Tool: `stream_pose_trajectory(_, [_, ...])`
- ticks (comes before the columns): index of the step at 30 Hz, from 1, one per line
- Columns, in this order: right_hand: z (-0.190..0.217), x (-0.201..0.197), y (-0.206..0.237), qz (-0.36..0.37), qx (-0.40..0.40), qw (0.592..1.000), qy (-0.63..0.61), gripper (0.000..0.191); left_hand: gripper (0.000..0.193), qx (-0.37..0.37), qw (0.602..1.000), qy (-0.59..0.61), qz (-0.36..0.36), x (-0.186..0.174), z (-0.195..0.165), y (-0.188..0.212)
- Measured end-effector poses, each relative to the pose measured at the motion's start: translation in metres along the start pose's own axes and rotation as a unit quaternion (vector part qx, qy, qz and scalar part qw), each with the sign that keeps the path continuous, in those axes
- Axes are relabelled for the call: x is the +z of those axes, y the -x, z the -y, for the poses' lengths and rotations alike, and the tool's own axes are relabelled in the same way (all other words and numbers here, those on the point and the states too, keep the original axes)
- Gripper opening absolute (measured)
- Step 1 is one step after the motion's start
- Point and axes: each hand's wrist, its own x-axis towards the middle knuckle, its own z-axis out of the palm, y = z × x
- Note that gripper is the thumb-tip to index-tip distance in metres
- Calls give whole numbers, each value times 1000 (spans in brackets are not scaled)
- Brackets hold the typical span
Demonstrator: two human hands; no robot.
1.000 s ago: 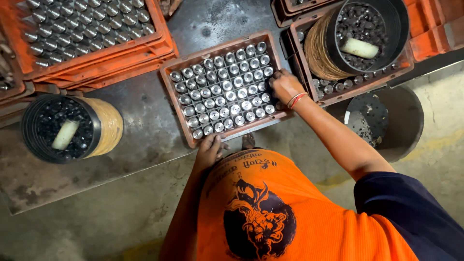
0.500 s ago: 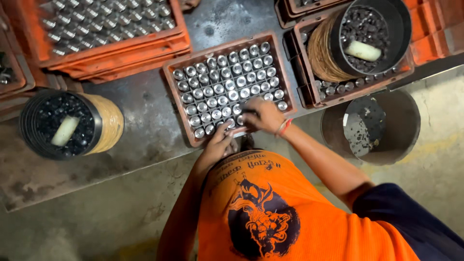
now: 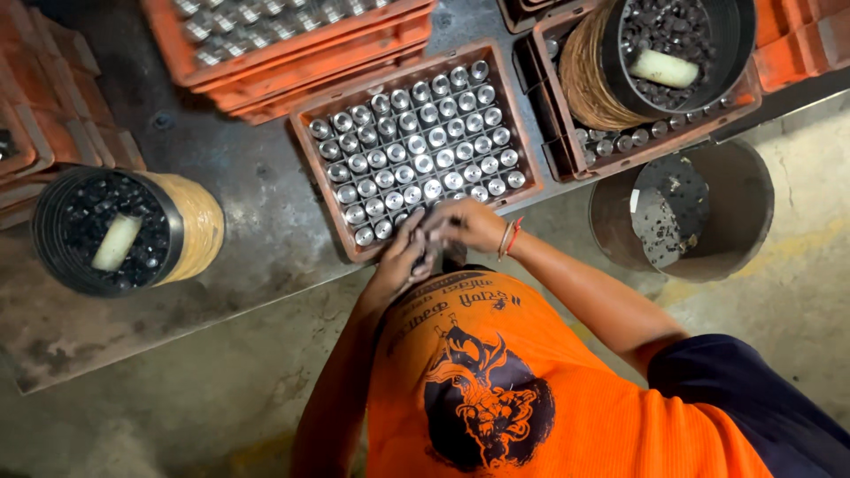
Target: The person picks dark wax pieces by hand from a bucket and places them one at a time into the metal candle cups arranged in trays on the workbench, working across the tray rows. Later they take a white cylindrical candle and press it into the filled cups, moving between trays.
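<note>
A brown tray on the metal workbench holds rows of several small shiny metal cylinders. My two hands meet at the tray's near rim. My left hand is curled around a few grey cylinders. My right hand, with a red band at the wrist, presses against the left with fingers closed over the same pieces. The near-right corner of the tray is hidden under my hands.
A wound yellow-sided bin of dark parts with a pale bar sits left. A similar bin stands in a crate at the upper right. Orange crates of cylinders lie behind. A round bucket stands on the floor at right.
My right hand has drawn back from the tray's far right side to its near rim, and my left hand has come up to meet it.
</note>
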Motion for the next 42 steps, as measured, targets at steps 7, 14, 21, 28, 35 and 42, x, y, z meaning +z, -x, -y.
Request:
stream_pose_trajectory(7, [-51,-2,-43,-49,28,941,332,22,16,45,993,-111,-18,-31,35,-2])
stream_pose_trajectory(14, [-49,17,-50,-34,49,900,432,32,14,49,987,-133,-81,-25,30,15])
stream_pose_trajectory(21, [-3,16,-38,-125,-12,930,344,32,31,47,990,-50,-122,-13,7,23])
stream_pose_trajectory(28, [28,41,-2,2,65,997,37,34,41,-20,990,-45,-129,-9,18,15])
stream_pose_trajectory(35, [-14,36,-22,-16,-37,967,250,14,38,40,984,-110,-131,-28,41,7])
stream_pose_trajectory(42, [-32,26,-68,31,7,924,380,23,13,17,985,-32,-169,-37,40,26])
